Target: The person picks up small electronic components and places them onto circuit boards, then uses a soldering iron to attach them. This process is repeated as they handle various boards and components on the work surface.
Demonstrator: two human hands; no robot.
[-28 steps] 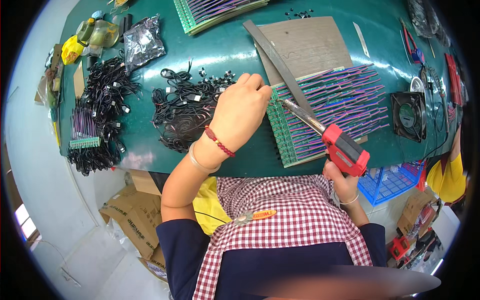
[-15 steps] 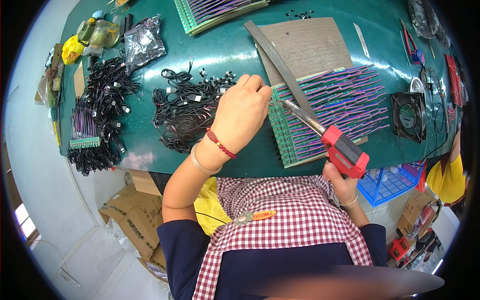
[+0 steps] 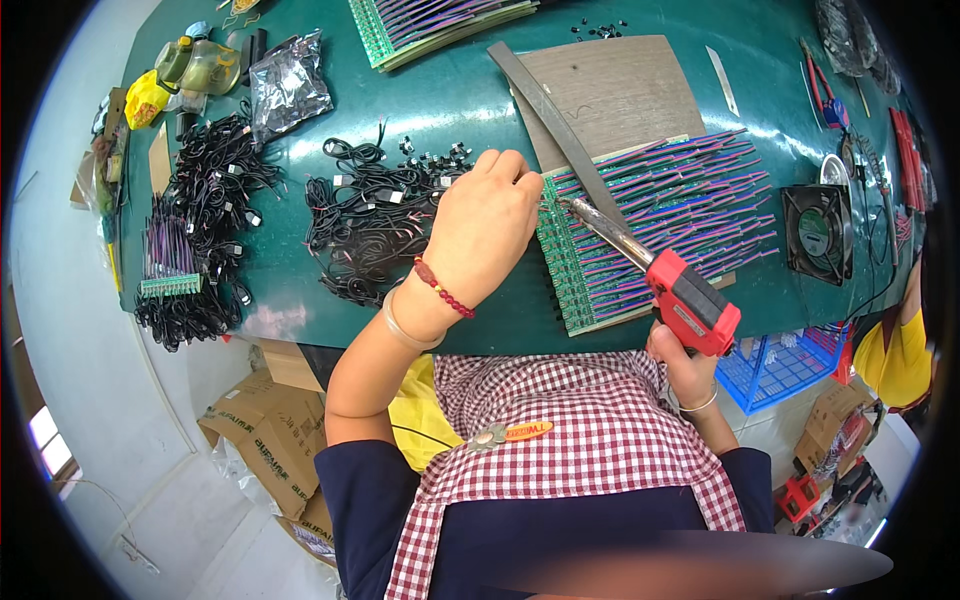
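Note:
My right hand [image 3: 688,372] is wrapped round the handle of a red and black soldering gun [image 3: 692,302]. Its metal barrel points up and left, with the tip at the green circuit boards [image 3: 572,290]. Closed in a pinch, my left hand [image 3: 485,225] is at the upper left edge of those boards; whatever its fingers hold is hidden behind the hand. Rows of pink, purple and blue wires [image 3: 690,205] run rightward from the boards. A flat grey metal bar [image 3: 565,125] lies slantwise across the boards and wires.
Black cables [image 3: 365,225] with white-tipped plugs lie left of my left hand, beside another cable heap [image 3: 215,180]. A brown board [image 3: 620,90] lies behind the wires. To the right stand a black fan [image 3: 818,232] and pliers [image 3: 828,100]. More wired boards [image 3: 440,25] sit at the back.
The soldering gun's body and my right hand have shifted very slightly. My left hand stays almost in place at the boards' edge.

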